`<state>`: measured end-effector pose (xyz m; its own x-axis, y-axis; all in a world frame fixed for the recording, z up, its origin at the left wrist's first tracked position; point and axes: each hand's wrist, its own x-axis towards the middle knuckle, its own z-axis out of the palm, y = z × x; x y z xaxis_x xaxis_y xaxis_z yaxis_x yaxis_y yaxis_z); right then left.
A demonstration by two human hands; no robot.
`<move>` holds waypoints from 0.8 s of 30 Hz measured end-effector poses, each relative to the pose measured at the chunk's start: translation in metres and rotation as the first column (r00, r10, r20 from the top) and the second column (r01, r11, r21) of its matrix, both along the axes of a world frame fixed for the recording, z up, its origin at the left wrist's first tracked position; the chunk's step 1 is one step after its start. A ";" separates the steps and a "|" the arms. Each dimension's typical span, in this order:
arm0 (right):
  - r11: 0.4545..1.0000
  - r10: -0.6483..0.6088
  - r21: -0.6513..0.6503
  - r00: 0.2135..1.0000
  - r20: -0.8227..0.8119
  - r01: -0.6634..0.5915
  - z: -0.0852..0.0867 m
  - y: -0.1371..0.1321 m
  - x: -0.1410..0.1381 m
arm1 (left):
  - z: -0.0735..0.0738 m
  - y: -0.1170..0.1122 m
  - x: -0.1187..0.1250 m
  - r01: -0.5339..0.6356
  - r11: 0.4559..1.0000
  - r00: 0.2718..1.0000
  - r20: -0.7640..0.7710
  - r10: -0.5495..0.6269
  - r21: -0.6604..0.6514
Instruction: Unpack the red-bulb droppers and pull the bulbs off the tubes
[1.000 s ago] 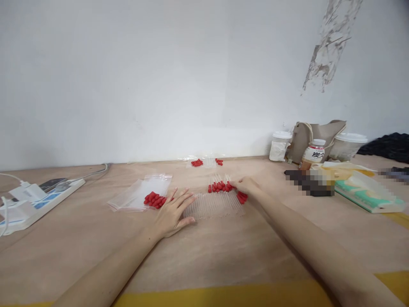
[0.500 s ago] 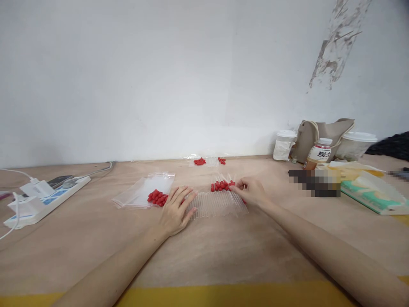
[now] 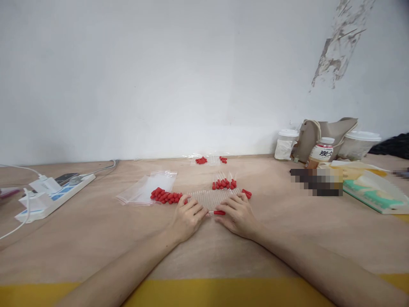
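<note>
A row of thin clear droppers (image 3: 204,199) with red bulbs lies crosswise between my hands in the middle of the table. My left hand (image 3: 188,218) is bent over the row's left end, beside its red bulbs (image 3: 174,197). My right hand (image 3: 239,213) closes over the right end. One dropper at the near edge shows its red bulb (image 3: 219,212) between the right thumb and fingers, its clear tube pointing at my left fingertips. More red bulbs (image 3: 246,193) stick out past the right hand. Fingers hide parts of the row.
Behind the row lies a small group of red-bulbed droppers (image 3: 224,183). Clear bags (image 3: 140,192) lie at left, a bagged set (image 3: 210,160) by the wall. A power strip (image 3: 59,200) is far left. Cups (image 3: 286,145), a bottle (image 3: 321,153) and a tissue pack (image 3: 373,194) stand right.
My right hand has left the rear group of droppers and come down to the near right of the row. My left hand has shifted right and curled in. More red bulbs show at left.
</note>
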<state>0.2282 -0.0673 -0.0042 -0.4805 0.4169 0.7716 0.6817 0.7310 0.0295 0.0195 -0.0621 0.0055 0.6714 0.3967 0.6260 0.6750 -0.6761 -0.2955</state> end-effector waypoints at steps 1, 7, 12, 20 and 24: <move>1.000 0.008 0.013 1.000 0.010 -0.009 -0.001 0.000 0.000 | 0.001 0.000 0.000 0.003 1.000 1.000 0.007 -0.003 0.003; 0.999 -0.010 0.045 0.999 0.053 0.007 -0.003 0.000 0.000 | 0.002 -0.003 0.000 0.033 0.999 0.999 0.032 -0.033 -0.014; 0.999 0.005 0.047 0.998 0.068 -0.008 -0.001 -0.005 0.001 | 0.002 -0.006 0.000 0.065 0.998 0.997 0.050 -0.064 -0.013; 0.969 -0.148 -0.241 0.922 -0.357 0.062 0.006 0.017 0.042 | 0.010 0.007 -0.027 -0.092 0.989 0.949 0.291 0.122 -0.117; 0.863 -0.413 -0.484 0.757 -0.506 0.146 0.009 0.047 0.074 | 0.014 0.017 -0.031 -0.184 0.967 0.925 0.303 0.231 -0.175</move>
<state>0.3018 -0.0201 0.0053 0.1880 0.7837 0.5920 0.6421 0.3580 -0.6779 -0.0119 -0.0455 0.0191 0.3388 0.6047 0.7208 0.8471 -0.5295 0.0461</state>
